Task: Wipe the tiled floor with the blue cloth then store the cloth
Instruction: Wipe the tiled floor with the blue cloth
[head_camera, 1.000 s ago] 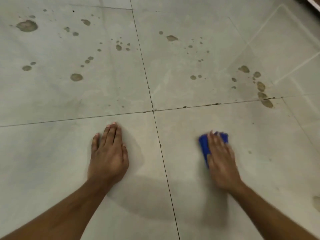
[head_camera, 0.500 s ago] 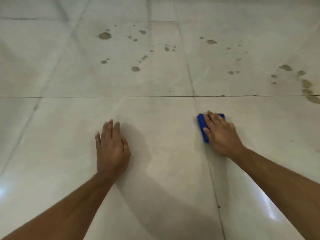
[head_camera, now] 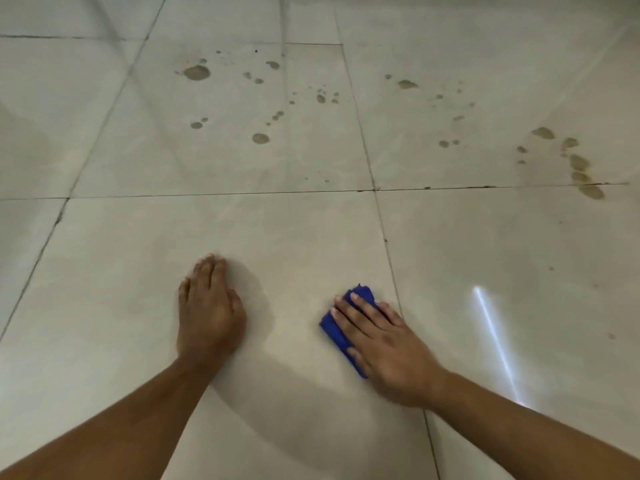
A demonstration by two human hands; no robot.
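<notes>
The right hand [head_camera: 388,344] lies flat with its fingers spread, its grip pressed down on the blue cloth [head_camera: 341,323], which is folded small and shows at the left and far edge of the fingers, touching the tiled floor [head_camera: 311,237]. The cloth sits on the near middle tile, just left of a grout line [head_camera: 388,244] running near to far. The left hand [head_camera: 207,313] rests palm down on the same tile, well apart from the cloth, its fingers together and flat, its grip holding nothing. Farther off, beyond a crosswise grout line, brownish spots [head_camera: 197,72] are scattered over the far tiles, with a larger cluster [head_camera: 581,168] at far right. A bright streak of reflected light [head_camera: 495,337] crosses the near right tile.
</notes>
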